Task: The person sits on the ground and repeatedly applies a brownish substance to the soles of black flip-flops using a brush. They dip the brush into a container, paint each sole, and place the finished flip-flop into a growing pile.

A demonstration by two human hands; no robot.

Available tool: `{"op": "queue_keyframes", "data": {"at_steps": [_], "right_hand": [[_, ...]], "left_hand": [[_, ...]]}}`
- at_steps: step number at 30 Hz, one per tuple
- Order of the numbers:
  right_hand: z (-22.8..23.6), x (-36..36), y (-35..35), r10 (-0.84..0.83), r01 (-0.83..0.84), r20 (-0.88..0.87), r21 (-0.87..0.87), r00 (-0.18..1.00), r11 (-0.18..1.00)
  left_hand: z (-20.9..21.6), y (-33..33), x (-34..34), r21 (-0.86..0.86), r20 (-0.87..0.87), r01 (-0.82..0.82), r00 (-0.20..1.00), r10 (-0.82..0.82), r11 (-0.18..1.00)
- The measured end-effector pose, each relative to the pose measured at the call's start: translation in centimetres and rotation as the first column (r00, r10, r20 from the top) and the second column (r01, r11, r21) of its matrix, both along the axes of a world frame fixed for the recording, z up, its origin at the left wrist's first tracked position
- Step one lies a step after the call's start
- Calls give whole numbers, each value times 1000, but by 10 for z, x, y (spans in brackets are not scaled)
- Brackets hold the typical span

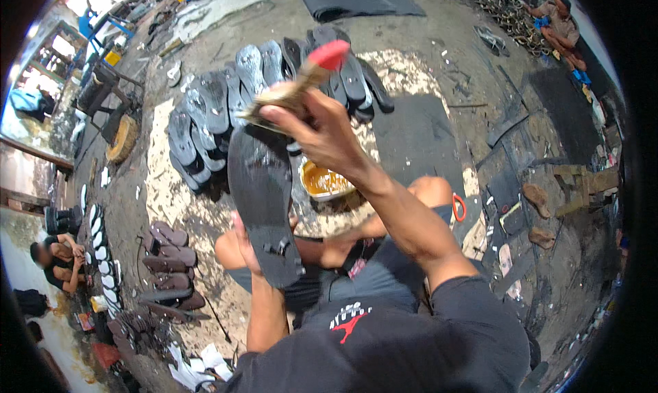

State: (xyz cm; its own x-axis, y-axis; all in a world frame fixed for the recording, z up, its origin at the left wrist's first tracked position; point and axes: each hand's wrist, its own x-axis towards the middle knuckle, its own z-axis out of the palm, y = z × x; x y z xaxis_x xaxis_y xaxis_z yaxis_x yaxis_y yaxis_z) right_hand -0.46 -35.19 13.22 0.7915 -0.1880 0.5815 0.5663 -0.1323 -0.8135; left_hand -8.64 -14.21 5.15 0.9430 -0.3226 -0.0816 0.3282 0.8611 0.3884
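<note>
My right hand is closed around a brush with a red handle and a body crusted with pale residue. The bristle end is just above the top of a black sandal sole; I cannot tell whether they touch. My left hand grips the lower left edge of that sole, its fingers partly hidden behind it. Shiny wet-looking patches show on the sole's upper part, and small strap knobs stand out near its lower end. Just right of the sole is a container of amber, glue-like liquid.
Several black soles stand in an arc beyond my hands. Brown sandals lie at left. Orange-handled scissors are beside my right knee. A dark mat lies right. One person sits far left, another upper right.
</note>
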Motion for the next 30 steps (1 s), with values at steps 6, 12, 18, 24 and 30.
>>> {"op": "queue_keyframes", "data": {"at_steps": [6,12,18,24,30], "right_hand": [[-50,-40,45,316,-295,-64,226,947,928],[-70,-113,59,409,-364,-226,217,884,906],[-76,-34,45,30,35,202,-311,979,950],[-71,-29,65,104,-26,320,-239,942,971],[-52,-83,57,136,-101,186,-185,973,978]], "left_hand": [[5,1,48,80,15,-46,999,45,996],[8,1,96,-101,55,-50,997,55,994],[-13,-20,82,249,136,-209,974,179,946],[2,0,87,194,139,-165,980,139,967],[8,22,111,151,132,-223,970,204,963]]}}
